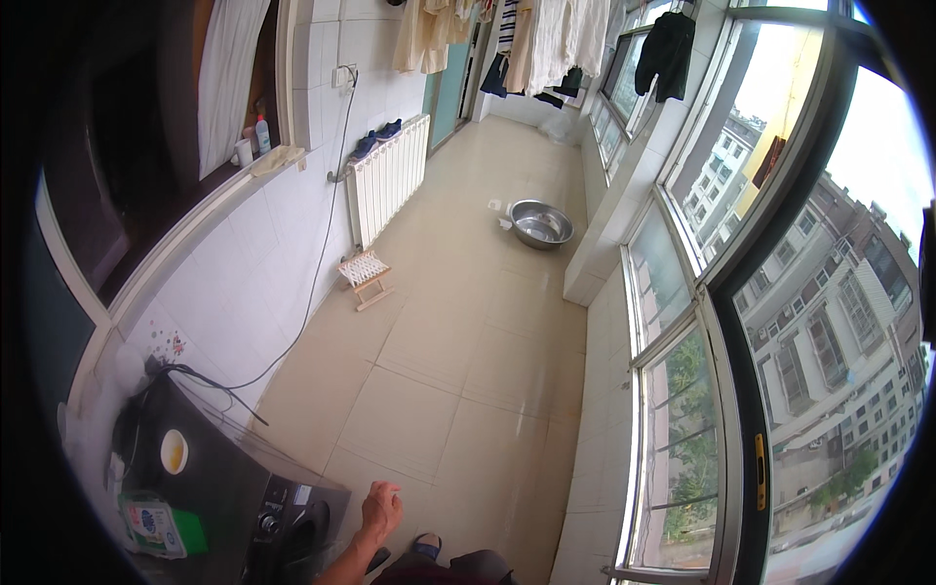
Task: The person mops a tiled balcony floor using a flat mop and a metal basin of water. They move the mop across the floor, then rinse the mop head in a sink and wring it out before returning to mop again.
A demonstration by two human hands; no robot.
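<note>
My left hand hangs over the tiled floor with its fingers loosely curled, and nothing shows in it. Just left of it stands a dark front-loading washing machine, nearest to the hand at its control panel with a round knob. On the machine's top sit a small white bowl with something yellow inside and a green and white plastic tub bearing writing. My right hand is out of view. Below me show my dark trousers and one sandalled foot.
Ahead on the floor are a folding stool by the left wall and a metal basin near the right. A white radiator carries blue shoes. Clothes hang overhead. A cable trails down the wall; windows line the right.
</note>
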